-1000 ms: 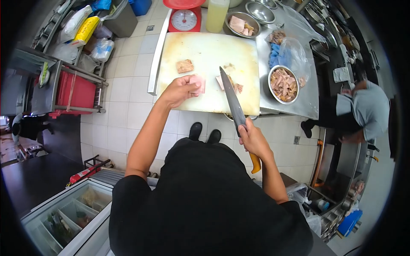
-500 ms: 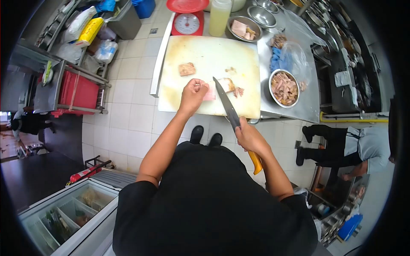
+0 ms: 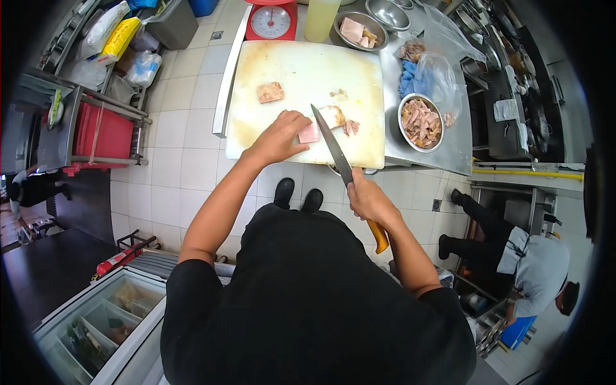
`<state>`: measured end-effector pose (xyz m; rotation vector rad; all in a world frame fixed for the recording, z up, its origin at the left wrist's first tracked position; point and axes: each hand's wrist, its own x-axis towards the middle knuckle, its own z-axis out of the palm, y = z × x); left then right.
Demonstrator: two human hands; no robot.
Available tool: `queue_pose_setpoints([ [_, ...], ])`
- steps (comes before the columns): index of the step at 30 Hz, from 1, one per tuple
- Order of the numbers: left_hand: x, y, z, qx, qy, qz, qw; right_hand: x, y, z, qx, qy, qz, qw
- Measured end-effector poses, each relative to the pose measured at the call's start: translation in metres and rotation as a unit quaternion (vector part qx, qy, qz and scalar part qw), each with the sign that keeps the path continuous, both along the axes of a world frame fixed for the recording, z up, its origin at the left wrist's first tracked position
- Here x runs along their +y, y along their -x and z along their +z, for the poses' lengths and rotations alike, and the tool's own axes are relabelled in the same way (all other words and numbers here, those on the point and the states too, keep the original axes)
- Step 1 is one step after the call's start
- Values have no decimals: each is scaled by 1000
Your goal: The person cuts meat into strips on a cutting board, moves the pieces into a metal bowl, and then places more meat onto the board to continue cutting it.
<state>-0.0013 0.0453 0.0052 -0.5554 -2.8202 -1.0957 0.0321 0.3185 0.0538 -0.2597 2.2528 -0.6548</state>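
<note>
My right hand (image 3: 372, 200) is closed round the yellow handle of a large knife (image 3: 334, 144). The blade points up and left over the cutting board (image 3: 256, 128), its tip near a pink block of meat (image 3: 309, 133). Around that block my left hand (image 3: 282, 138) has its fingers on the far side and its thumb on the near side. Right of the blade lies a pale piece of meat with a browned edge (image 3: 333, 117), with small shredded bits (image 3: 351, 128) beside it. Another browned piece of meat (image 3: 270, 92) rests at the board's left.
A steel bowl of cut meat strips (image 3: 421, 123) stands right of the board. Behind are a bowl with meat blocks (image 3: 361, 33), a container of yellowish liquid (image 3: 321, 19) and a red scale (image 3: 271, 22). Another person (image 3: 532, 263) bends over at the right.
My left hand has gone from a pinch above the pink block to fingers and thumb spread round it. The knife remains beside the meat. The view has shifted slightly; the other person leans lower.
</note>
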Motion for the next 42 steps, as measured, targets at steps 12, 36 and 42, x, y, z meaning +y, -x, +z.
queue_pose_setpoints([
  [12, -16, 0, 4, 37, -35, 96, 994, -7, -6, 3, -13, 12, -40, 999],
  [36, 12, 2, -30, 18, -95, 60, 993, -11, -2, 20, 113, -71, 55, 990],
  [42, 22, -1, -34, 98, -102, 83, 986, -11, -2, 32, 145, -85, 93, 981],
])
